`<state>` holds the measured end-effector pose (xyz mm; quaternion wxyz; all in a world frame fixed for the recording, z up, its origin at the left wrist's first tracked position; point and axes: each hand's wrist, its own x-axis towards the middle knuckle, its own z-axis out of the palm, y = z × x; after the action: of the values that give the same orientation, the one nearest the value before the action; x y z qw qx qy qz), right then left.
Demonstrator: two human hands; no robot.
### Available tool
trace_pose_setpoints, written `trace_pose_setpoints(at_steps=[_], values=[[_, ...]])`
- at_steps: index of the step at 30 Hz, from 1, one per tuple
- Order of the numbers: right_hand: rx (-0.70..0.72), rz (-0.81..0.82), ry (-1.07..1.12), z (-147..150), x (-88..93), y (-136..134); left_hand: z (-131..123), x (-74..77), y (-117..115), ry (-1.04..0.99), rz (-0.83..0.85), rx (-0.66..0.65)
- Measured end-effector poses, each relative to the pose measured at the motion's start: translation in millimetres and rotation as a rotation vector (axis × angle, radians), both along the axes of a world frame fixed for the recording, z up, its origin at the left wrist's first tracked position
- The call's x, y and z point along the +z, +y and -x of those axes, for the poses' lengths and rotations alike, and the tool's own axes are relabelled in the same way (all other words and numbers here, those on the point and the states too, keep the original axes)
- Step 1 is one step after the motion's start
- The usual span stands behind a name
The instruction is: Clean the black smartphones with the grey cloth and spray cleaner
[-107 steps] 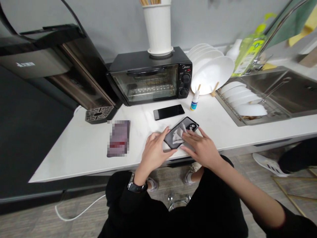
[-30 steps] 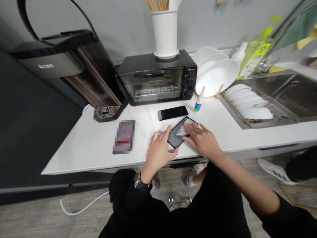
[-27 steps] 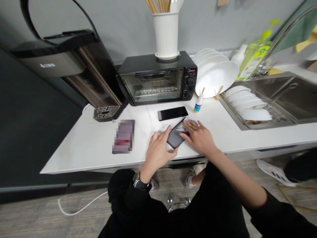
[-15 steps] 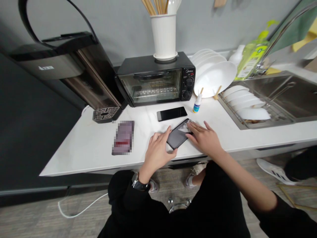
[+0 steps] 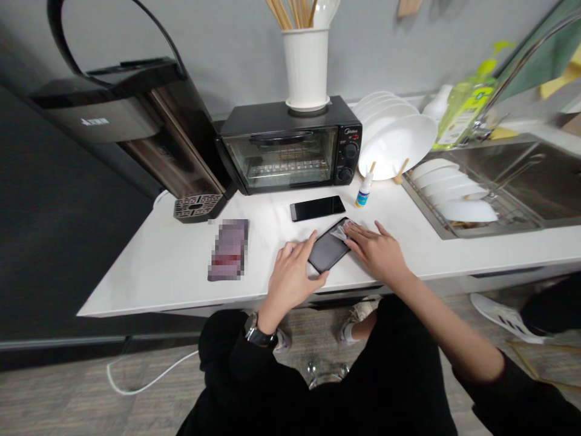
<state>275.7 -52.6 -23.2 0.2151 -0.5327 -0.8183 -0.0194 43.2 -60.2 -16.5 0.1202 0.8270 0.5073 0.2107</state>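
Note:
A black phone case (image 5: 327, 251) lies at an angle near the front edge of the white counter (image 5: 172, 272). My left hand (image 5: 293, 275) grips its near left end with fingers curled round the edge. My right hand (image 5: 379, 251) lies flat over its far right end and presses a small white wipe (image 5: 340, 233) onto it with the fingertips. A black phone (image 5: 317, 208) lies flat just behind the case. A small white dropper bottle (image 5: 364, 191) with a blue label stands to the right of the phone.
A black toaster oven (image 5: 288, 148) stands at the back with a white utensil holder (image 5: 306, 66) on top. White plates (image 5: 397, 142) lean on a rack; a sink (image 5: 512, 175) with more plates lies right. A dark appliance (image 5: 136, 127) stands left; a blurred flat object (image 5: 228, 249) lies beside it.
My right hand has slid the white wipe from the middle of the case toward its far right end. My left hand has kept its grip on the near end.

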Motion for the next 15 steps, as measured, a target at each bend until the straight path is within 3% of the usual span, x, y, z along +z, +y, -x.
trace_pose_setpoints(at_steps=[1,6,11,13,15], values=[[0.001,-0.005,-0.009,4,0.2,-1,0,-0.2,0,-0.001,0.002,-0.001],[0.278,0.076,0.023,36,0.1,-18,4,-0.3,1,-0.009,0.032,-0.043],[-0.025,0.006,-0.031,21,0.2,-10,2,1.0,0,-0.002,-0.006,-0.010],[-0.005,-0.002,-0.055,18,-0.1,-16,1,1.0,0,-0.007,-0.005,-0.017],[0.114,0.014,-0.050,17,-0.8,-23,2,0.7,1,-0.019,-0.002,-0.032]])
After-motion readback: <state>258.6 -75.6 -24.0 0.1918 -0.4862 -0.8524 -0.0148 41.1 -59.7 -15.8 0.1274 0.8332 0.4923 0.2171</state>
